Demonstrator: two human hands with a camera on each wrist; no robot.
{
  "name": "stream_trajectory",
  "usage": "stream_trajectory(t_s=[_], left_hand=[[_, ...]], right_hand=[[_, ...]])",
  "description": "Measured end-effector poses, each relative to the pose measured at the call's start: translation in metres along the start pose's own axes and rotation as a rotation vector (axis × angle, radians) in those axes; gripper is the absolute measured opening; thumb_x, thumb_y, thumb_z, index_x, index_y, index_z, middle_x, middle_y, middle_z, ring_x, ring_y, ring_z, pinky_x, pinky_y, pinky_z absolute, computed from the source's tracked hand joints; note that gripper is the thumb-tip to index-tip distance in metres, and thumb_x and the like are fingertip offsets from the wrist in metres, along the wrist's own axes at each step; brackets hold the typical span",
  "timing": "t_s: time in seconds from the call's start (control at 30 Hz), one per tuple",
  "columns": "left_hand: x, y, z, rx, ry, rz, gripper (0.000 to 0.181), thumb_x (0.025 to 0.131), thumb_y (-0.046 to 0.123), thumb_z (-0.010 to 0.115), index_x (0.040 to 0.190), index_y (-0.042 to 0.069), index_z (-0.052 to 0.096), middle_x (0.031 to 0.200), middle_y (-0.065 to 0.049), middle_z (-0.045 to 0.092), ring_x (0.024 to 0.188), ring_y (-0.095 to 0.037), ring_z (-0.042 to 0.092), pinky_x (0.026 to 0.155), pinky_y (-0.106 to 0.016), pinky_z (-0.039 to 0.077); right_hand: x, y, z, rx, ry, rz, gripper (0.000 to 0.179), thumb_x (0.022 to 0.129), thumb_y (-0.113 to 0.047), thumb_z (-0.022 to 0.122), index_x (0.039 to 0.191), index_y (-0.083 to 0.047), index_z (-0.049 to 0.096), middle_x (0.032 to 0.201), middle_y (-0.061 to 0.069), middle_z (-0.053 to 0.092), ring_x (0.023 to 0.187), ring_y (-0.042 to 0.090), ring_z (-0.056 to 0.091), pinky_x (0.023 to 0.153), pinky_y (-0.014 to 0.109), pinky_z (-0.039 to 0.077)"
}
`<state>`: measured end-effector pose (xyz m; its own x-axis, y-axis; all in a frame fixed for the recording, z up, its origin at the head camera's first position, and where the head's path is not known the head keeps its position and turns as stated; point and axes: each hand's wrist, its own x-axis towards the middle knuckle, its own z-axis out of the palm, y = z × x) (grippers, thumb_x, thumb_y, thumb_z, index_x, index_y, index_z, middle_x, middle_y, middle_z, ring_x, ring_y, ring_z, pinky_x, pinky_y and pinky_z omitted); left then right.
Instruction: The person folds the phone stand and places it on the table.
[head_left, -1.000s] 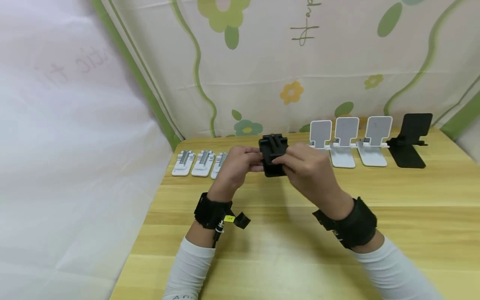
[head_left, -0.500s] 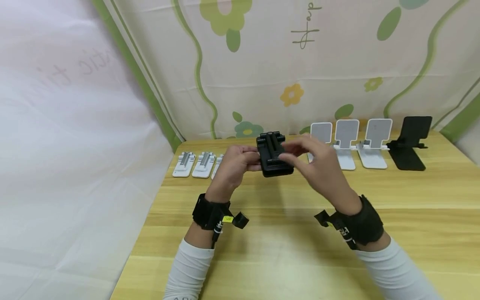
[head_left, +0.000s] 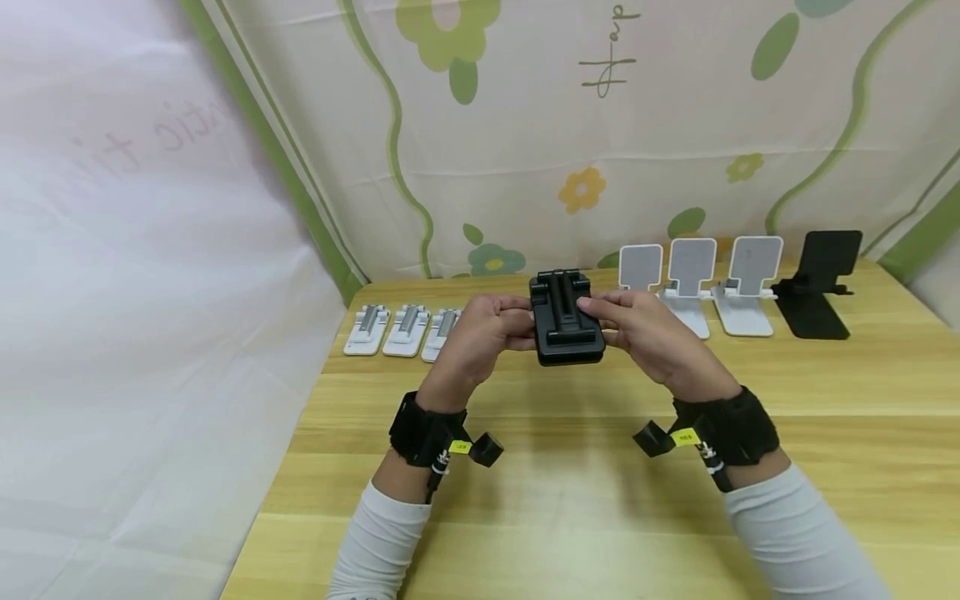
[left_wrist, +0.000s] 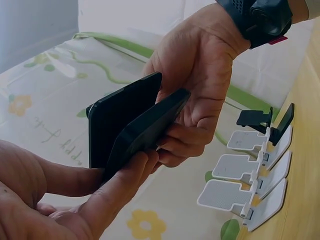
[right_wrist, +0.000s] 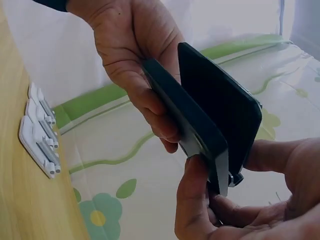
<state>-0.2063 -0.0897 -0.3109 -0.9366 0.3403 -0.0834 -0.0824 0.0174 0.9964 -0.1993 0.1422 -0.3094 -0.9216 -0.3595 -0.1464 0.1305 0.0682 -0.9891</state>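
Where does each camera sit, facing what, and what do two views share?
Head: on the head, facing forward and down at the held black stand over the table; sleeved forearms, left grip and right grip show.
Left wrist: worn there, facing that stand, opened stands beyond; both grips show.
Right wrist: worn there, facing that stand, folded white stands beyond; both grips show.
Wrist views share the held black stand and patterned cloth.

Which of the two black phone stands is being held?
The black phone stand between the left hand and right hand, above the table; the other black stand sits unfolded on it, right of the white stands.
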Motion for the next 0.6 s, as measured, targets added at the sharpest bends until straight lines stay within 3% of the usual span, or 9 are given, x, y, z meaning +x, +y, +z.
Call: stream_trajectory(t_s=[0.1, 0.3, 0.43, 0.6], left_hand=[[0.001, 0.0005, -0.0008, -0.038, -0.01, -0.026, 0.032, 0.105, 0.002, 0.051, 0.134, -0.009, 0.061, 0.115, -0.026, 0.071, 0.082, -0.011, 0.073, 0.076, -0.022, 0.061], [-0.0009, 0.0018, -0.0029, -0.103, 0.019, -0.046, 0.037, 0.108, 0.018, 0.052, 0.128, -0.012, 0.063, 0.086, -0.006, 0.071, 0.077, -0.013, 0.072, 0.073, -0.025, 0.062], [-0.0009, 0.0013, -0.0028, -0.061, 0.023, -0.045, 0.035, 0.105, 0.017, 0.061, 0.129, -0.008, 0.065, 0.099, -0.013, 0.073, 0.081, -0.015, 0.073, 0.079, -0.028, 0.063], [0.0, 0.0011, -0.0008, -0.001, 0.022, -0.04, 0.034, 0.103, 0.013, 0.062, 0.132, -0.006, 0.064, 0.118, -0.024, 0.071, 0.085, -0.014, 0.075, 0.084, -0.031, 0.062]], right_hand=[[-0.0006, -0.0002, -0.0006, 0.001, 0.0, -0.005, 0.058, 0.108, -0.036, 0.054, 0.14, 0.012, 0.048, 0.141, 0.014, 0.046, 0.109, 0.009, 0.061, 0.093, 0.02, 0.055], [0.0016, 0.0022, -0.0005, -0.028, -0.015, -0.006, 0.057, 0.108, -0.032, 0.054, 0.144, 0.011, 0.046, 0.14, 0.018, 0.05, 0.105, 0.005, 0.066, 0.093, 0.019, 0.055], [0.0014, 0.0022, -0.0007, -0.056, -0.023, -0.002, 0.056, 0.108, -0.034, 0.054, 0.144, 0.008, 0.048, 0.143, 0.018, 0.05, 0.11, 0.004, 0.064, 0.095, 0.018, 0.054], [0.0002, 0.0031, -0.0017, -0.072, -0.019, -0.013, 0.053, 0.108, -0.034, 0.055, 0.141, 0.007, 0.052, 0.139, 0.015, 0.054, 0.11, 0.006, 0.064, 0.095, 0.02, 0.054]])
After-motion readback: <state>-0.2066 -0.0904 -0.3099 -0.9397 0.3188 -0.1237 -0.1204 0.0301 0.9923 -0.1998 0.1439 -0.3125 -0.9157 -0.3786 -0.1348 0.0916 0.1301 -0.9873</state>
